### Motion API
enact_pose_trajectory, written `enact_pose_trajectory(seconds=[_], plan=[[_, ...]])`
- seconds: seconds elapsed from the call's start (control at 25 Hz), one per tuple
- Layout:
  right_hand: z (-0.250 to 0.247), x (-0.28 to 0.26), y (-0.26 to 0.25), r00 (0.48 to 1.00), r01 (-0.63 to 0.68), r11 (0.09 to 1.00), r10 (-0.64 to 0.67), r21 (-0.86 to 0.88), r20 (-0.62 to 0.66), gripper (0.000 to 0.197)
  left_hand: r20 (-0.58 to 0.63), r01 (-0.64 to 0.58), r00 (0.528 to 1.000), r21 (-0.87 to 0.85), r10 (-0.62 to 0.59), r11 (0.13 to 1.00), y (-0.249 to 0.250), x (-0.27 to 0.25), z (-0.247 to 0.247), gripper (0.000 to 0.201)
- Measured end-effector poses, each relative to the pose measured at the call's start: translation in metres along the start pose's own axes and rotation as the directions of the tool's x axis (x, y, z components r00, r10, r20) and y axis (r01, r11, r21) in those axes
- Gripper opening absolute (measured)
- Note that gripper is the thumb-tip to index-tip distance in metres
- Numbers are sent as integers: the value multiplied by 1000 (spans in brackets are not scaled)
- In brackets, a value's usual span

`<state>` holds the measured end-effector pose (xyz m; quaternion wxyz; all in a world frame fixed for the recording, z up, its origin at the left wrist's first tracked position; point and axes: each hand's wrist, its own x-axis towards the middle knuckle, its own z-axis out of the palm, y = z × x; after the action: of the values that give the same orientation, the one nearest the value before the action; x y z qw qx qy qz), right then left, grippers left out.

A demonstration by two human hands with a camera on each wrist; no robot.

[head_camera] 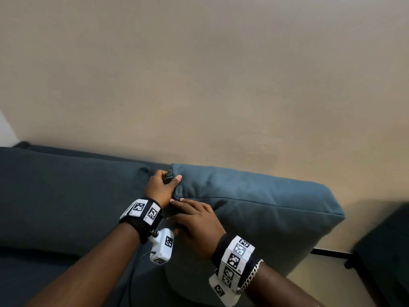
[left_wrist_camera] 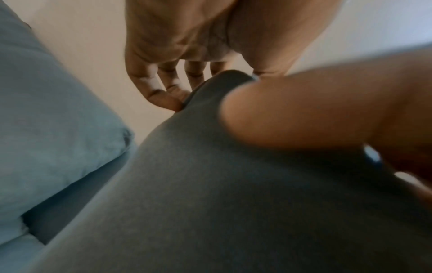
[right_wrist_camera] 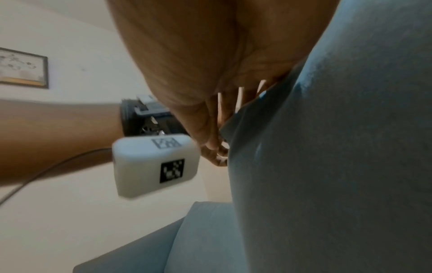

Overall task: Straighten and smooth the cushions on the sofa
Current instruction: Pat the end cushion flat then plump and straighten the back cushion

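Observation:
A blue-grey back cushion (head_camera: 261,209) stands upright at the right end of the sofa (head_camera: 55,273), against the wall. My left hand (head_camera: 162,185) grips its upper left corner, fingers behind and thumb on the front. In the left wrist view the same corner of the cushion (left_wrist_camera: 222,184) sits between my left fingers (left_wrist_camera: 163,96) and thumb. My right hand (head_camera: 194,220) lies flat on the cushion's front face just below, fingers straight and pointing left. In the right wrist view the right palm (right_wrist_camera: 210,55) presses against the cushion (right_wrist_camera: 339,166). A second back cushion (head_camera: 66,191) sits to the left.
A beige wall (head_camera: 199,74) rises directly behind the sofa. A dark piece of furniture (head_camera: 385,251) stands at the right, past a strip of pale floor. A framed picture (right_wrist_camera: 22,68) hangs on the wall in the right wrist view. The seat cushion (head_camera: 33,273) lies at lower left.

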<state>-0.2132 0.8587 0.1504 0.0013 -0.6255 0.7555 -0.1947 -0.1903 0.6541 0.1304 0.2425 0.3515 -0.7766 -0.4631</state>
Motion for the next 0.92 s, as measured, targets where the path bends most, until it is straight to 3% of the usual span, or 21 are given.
enact_pose_trajectory(seconds=[0.08, 0.16, 0.2, 0.24, 0.28, 0.32, 0.36, 0.4, 0.44, 0.48, 0.52, 0.56, 0.6, 0.64, 0.68, 0.72, 0.76, 0.8, 0.84, 0.88, 0.92], plan=[[-26, 8, -8, 1000, 30, 999, -30, 31, 2, 42, -8, -45, 999, -38, 45, 998, 0, -8, -1, 31], [-73, 23, -21, 979, -22, 995, 40, 94, -200, 44, 8, -104, 994, -108, 106, 989, -1, -13, -5, 25], [-105, 32, -31, 930, -39, 994, 75, 105, -359, 47, -1, -120, 993, -136, 121, 983, -2, -13, -6, 30], [-139, 39, -40, 836, -25, 995, 74, 97, -544, 49, -18, -121, 993, -147, 120, 982, -2, -15, -7, 36], [-173, 42, -52, 687, 23, 997, 40, 78, -726, 50, -37, -113, 993, -154, 109, 982, -3, -16, -7, 42], [-197, 42, -64, 501, 81, 995, 9, 56, -866, 49, -50, -101, 994, -169, 93, 980, -5, -16, -6, 47], [-204, 43, -68, 323, 141, 989, -8, 40, -946, 48, -55, -80, 996, -192, 70, 978, -8, -16, -4, 48], [-195, 47, -66, 222, 116, 993, -5, 21, -975, 47, -57, -57, 997, -199, 47, 978, -10, -15, -3, 47], [-168, 50, -56, 274, -21, 1000, 19, 14, -962, 50, -66, -31, 998, -174, 20, 984, -11, -14, -2, 46], [-127, 51, -47, 547, -258, 966, 133, -15, -827, 56, -76, -5, 997, -115, -4, 993, -11, -15, -2, 46], [-76, 51, -36, 801, -467, 872, 345, -150, -489, 58, -74, 12, 997, -25, -14, 1000, -14, -15, -2, 46], [-32, 49, -19, 869, -491, 804, 482, -337, -116, 57, -68, 28, 997, 76, -23, 997, -20, -16, 0, 46], [-7, 48, -10, 836, -449, 795, 535, -409, 122, 55, -31, 43, 999, 151, -38, 988, -27, -20, 0, 45], [-6, 54, -5, 814, -461, 800, 554, -383, 177, 51, -14, 50, 999, 178, -48, 983, -33, -23, -1, 43], [-19, 64, -5, 836, -487, 832, 532, -267, 132, 48, -25, 59, 998, 187, -55, 981, -38, -24, -5, 40], [-39, 69, -11, 890, -451, 882, 457, -135, 10, 45, -36, 71, 997, 215, -64, 974, -45, -25, -10, 35], [-66, 73, -19, 894, -419, 908, 407, -28, -190, 45, -50, 67, 997, 229, -57, 971, -46, -21, -14, 31], [-86, 72, -28, 831, -347, 935, 345, 78, -436, 45, -54, 63, 997, 232, -52, 971, -47, -18, -18, 28], [-98, 66, -34, 702, -259, 954, 293, 152, -649, 45, -52, 62, 997, 229, -52, 971, -45, -15, -22, 27], [-97, 57, -33, 598, -257, 957, 268, 136, -756, 47, -54, 70, 997, 226, -59, 972, -43, -12, -25, 27], [-85, 48, -31, 624, -339, 939, 265, 51, -735, 51, -66, 81, 996, 222, -68, 972, -42, -10, -25, 28]])
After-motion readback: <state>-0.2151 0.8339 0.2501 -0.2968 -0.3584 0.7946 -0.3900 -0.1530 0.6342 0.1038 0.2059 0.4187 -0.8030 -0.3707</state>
